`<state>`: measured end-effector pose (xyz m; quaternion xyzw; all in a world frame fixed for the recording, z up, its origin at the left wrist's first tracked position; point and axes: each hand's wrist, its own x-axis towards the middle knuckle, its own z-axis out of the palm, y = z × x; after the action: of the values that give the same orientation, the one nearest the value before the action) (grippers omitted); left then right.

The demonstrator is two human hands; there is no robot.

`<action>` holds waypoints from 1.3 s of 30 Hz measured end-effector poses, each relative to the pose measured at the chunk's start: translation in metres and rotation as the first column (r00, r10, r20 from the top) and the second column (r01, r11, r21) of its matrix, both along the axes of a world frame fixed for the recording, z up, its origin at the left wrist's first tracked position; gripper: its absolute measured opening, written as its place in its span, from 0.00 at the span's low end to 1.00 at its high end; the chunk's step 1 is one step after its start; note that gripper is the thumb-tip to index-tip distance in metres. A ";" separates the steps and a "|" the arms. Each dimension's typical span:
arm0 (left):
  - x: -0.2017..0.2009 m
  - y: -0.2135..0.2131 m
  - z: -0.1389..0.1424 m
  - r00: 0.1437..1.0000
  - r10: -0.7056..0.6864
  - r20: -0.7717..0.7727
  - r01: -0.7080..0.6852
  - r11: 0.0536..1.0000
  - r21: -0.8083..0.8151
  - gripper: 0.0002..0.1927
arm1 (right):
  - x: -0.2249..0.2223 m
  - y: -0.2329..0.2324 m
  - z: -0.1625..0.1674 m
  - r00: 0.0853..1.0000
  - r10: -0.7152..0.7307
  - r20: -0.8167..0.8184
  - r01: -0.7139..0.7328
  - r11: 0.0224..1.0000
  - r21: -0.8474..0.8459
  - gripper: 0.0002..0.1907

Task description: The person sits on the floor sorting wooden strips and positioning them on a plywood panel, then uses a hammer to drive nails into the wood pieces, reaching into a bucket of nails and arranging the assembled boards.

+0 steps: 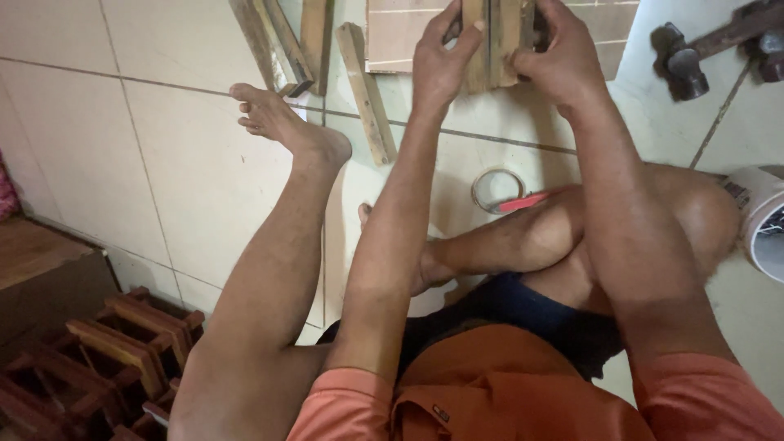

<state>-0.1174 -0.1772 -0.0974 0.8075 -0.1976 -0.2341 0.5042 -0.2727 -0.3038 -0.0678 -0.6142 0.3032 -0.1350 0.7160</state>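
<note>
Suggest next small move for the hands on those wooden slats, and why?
Probably press the short upright wooden slats flush together: the left hand and right hand pinch the bundle from both sides on the pale tiled floor, and dark gaps show between slats.

— Can you see the tops of those wooden slats (498, 41) in the hands?

— No, the upper edge cuts them off, and the right hand (559, 57) covers whatever sits behind its fingers.

— And the hammer (690, 61)?

— Its handle runs out of the frame at the top right corner. The white tub (763, 220) is sliced by the right edge too.

— The roll of tape (496, 189)?

— Partly hidden behind the knee. The stacked wooden frames (106, 359) fade into shadow at the bottom left.
</note>
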 end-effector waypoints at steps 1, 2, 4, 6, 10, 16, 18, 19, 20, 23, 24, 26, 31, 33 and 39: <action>0.000 0.001 0.000 0.999 -0.004 -0.037 0.003 0.999 -0.036 0.33 | 0.000 -0.001 0.000 1.000 0.005 -0.004 -0.005 1.000 -0.019 0.32; 0.000 0.002 0.000 0.998 -0.006 -0.069 0.001 0.997 -0.073 0.33 | -0.001 -0.002 0.000 1.000 0.013 -0.003 -0.013 0.999 -0.039 0.31; 0.002 0.002 0.000 0.996 -0.014 -0.094 0.002 0.992 -0.126 0.33 | 0.000 -0.002 0.000 1.000 0.017 0.022 -0.017 0.999 -0.044 0.30; 0.002 0.003 0.000 0.996 -0.026 -0.090 0.012 0.989 -0.150 0.34 | 0.001 -0.002 0.000 0.998 0.007 0.060 -0.006 1.000 -0.003 0.31; 0.002 0.004 0.003 0.993 -0.024 -0.116 0.011 0.993 -0.114 0.33 | 0.001 -0.001 0.002 0.995 0.010 0.099 -0.010 1.000 -0.001 0.31; 0.003 0.004 0.004 0.992 -0.035 -0.119 0.021 0.992 -0.121 0.33 | 0.002 0.002 0.011 0.998 0.007 0.058 -0.004 0.998 -0.063 0.33; 0.002 0.004 0.002 0.994 -0.045 -0.104 0.031 0.991 -0.130 0.33 | 0.002 0.002 0.014 1.000 0.005 -0.018 -0.007 0.998 -0.069 0.32; 0.002 0.004 0.001 0.993 -0.050 -0.107 0.035 0.989 -0.141 0.33 | 0.002 0.002 0.014 1.000 0.003 -0.004 -0.004 0.998 -0.063 0.33; 0.002 0.004 0.000 0.992 -0.054 -0.111 0.037 0.988 -0.151 0.33 | 0.002 0.002 0.014 1.000 0.002 0.011 -0.001 0.998 -0.055 0.34; 0.002 0.005 -0.001 0.992 -0.061 -0.108 0.043 0.986 -0.163 0.33 | 0.002 0.002 0.013 1.000 0.002 0.013 -0.001 0.997 -0.073 0.35; 0.002 0.005 -0.002 0.993 -0.063 -0.105 0.045 0.985 -0.164 0.33 | 0.002 0.002 0.012 1.000 0.003 0.007 -0.002 0.996 -0.087 0.35; 0.002 0.005 -0.002 0.994 -0.058 -0.093 0.046 0.990 -0.132 0.34 | 0.001 0.003 0.009 1.000 -0.010 0.024 0.012 0.995 -0.102 0.36; 0.002 0.004 -0.001 0.995 -0.057 -0.080 0.047 0.991 -0.122 0.34 | 0.000 0.004 0.000 1.000 -0.003 0.008 0.004 0.980 -0.197 0.37; 0.001 0.003 0.000 0.995 -0.050 -0.090 0.038 0.991 -0.131 0.33 | 0.000 0.004 -0.003 1.000 -0.008 -0.003 0.007 0.963 -0.270 0.39; 0.001 0.003 -0.002 0.993 -0.022 -0.112 0.012 0.996 -0.091 0.33 | 0.000 0.005 -0.013 0.999 0.043 -0.033 -0.053 0.875 -0.481 0.44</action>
<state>-0.1169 -0.1738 -0.0989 0.7675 -0.1861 -0.2746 0.5486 -0.2723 -0.2988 -0.0812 -0.7816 0.2524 -0.1820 0.5406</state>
